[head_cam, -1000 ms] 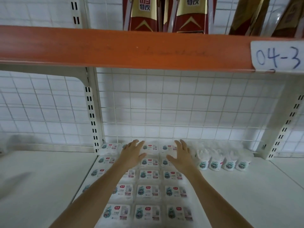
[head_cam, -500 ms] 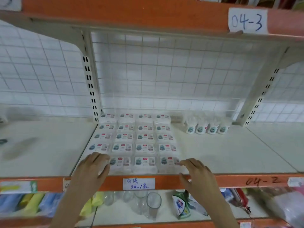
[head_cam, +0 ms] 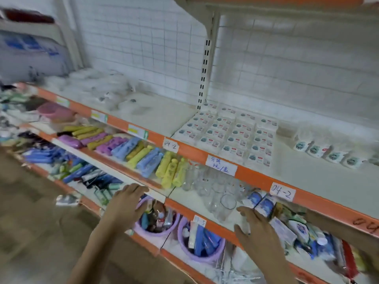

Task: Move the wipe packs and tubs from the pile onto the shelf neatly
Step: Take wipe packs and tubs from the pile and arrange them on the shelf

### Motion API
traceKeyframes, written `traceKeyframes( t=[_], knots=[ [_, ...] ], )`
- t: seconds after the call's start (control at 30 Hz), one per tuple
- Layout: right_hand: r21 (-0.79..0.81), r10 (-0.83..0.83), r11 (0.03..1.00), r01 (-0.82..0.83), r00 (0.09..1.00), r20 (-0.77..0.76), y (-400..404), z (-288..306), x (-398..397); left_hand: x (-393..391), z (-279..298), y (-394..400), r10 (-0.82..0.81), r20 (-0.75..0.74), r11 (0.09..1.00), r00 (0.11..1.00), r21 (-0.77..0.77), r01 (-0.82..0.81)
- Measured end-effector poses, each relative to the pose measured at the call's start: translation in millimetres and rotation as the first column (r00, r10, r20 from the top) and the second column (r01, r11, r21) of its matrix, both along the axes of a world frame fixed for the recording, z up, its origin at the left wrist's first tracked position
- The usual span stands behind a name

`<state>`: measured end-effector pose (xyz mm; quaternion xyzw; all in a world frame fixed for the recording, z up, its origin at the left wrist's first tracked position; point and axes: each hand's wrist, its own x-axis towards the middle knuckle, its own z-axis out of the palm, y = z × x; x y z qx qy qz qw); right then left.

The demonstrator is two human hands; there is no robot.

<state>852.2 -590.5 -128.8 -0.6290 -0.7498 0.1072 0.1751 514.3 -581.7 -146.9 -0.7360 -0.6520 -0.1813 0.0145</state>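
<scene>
Both hands empty, fingers spread: left [head_cam: 127, 203], right [head_cam: 254, 226]. Packs [head_cam: 227, 134] gridded flat above them for neatness; tubs [head_cam: 328, 153] rowed just right of packs.

Shop aisle, view tilted and blurred. White wire grid panel [head_cam: 155, 48] mounted behind shelving. White slotted upright post [head_cam: 205, 64] set between two bays. Pale shelf boards edged with orange strip [head_cam: 190, 149]; handwritten paper label [head_cam: 221, 168] stuck on strip. Lower shelves stacked beneath, packed with mixed goods. Brown floor [head_cam: 37, 232] seen at lower left. Even, soft light throughout.
</scene>
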Motion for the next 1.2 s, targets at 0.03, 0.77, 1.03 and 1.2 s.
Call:
traceKeyframes(
  t=[0.03,0.77,1.03,1.2],
  knots=[
    [-0.017,0.032,0.999,-0.032,0.999,-0.003,-3,-2,-8,-9,-3,-16,0.044,-0.016,0.999,0.999,-0.014,-0.044],
    [-0.032,0.569,0.821,-0.57,0.821,-0.048,63,13,-368,-285,-6,-128,0.612,0.156,0.789,0.775,-0.07,-0.61],
    [-0.059,0.529,0.842,-0.536,0.843,-0.102,120,29,-481,-417,12,-54,0.549,0.112,0.835,0.828,-0.023,-0.55],
    [0.0,0.481,0.876,-0.482,0.875,-0.059,167,42,-517,-457,15,10,0.502,0.099,0.865,0.859,-0.025,-0.502]
  ],
)
